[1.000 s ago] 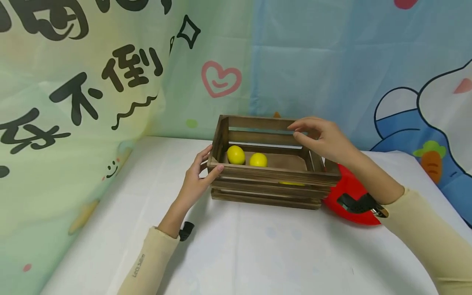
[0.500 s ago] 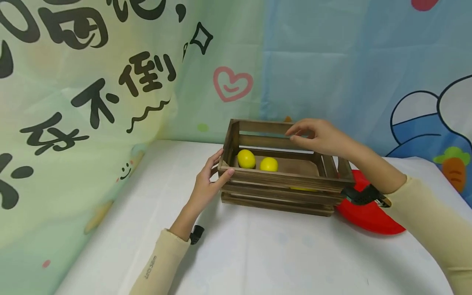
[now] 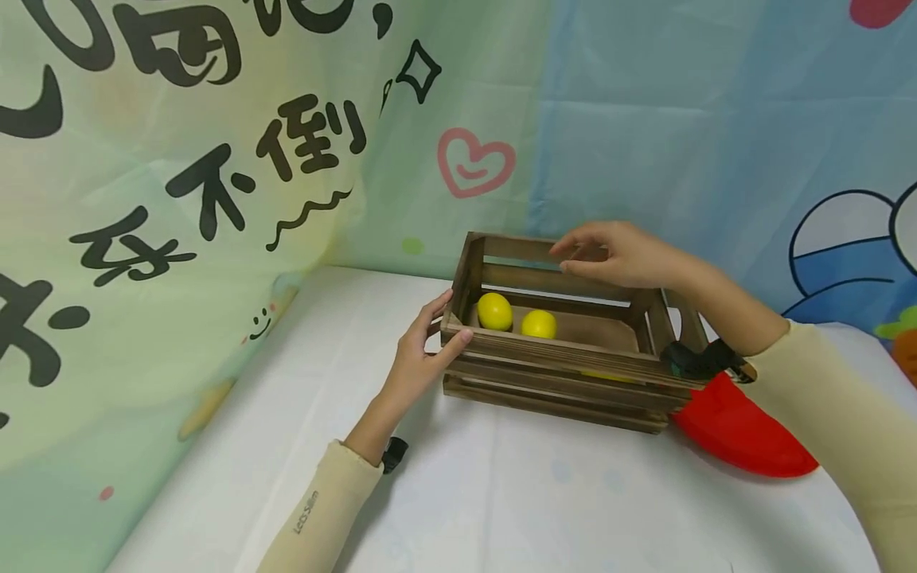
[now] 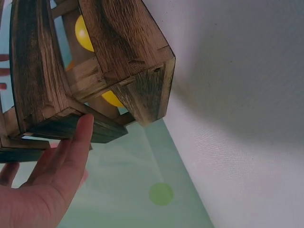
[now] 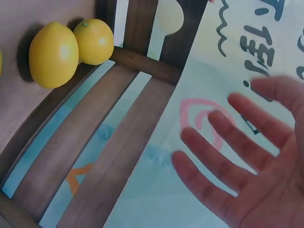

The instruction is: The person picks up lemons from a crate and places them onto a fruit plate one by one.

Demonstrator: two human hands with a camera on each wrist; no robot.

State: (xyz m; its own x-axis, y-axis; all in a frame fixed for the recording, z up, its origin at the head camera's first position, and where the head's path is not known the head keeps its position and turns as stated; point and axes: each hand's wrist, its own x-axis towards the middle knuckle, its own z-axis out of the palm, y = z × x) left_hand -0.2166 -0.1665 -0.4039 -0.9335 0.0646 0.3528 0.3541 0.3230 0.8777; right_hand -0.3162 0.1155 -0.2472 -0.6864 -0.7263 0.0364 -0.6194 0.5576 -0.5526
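Note:
A brown slatted wooden crate (image 3: 552,350) stands on the white table. Inside are yellow lemons: one lemon (image 3: 494,311) lies at the left end and another lemon (image 3: 539,324) beside it. More yellow shows through the front slats; in the right wrist view a third lemon (image 5: 1,61) is cut by the frame's edge. My left hand (image 3: 419,350) holds the crate's left end, thumb on the front rail and fingers along the end. Above the crate's back right part hovers my right hand (image 3: 609,253), fingers spread and slightly bent, holding nothing.
A red plate-like thing (image 3: 748,430) lies right of the crate, partly hidden by it and my right forearm. Behind the table hangs a printed cloth (image 3: 645,143) close to the crate's back. The white tabletop (image 3: 544,493) stretches in front.
The head view has swung left, so the crate and hands appear farther right. My right hand has shifted slightly left over the crate. My left hand keeps its hold; the lemons stay put.

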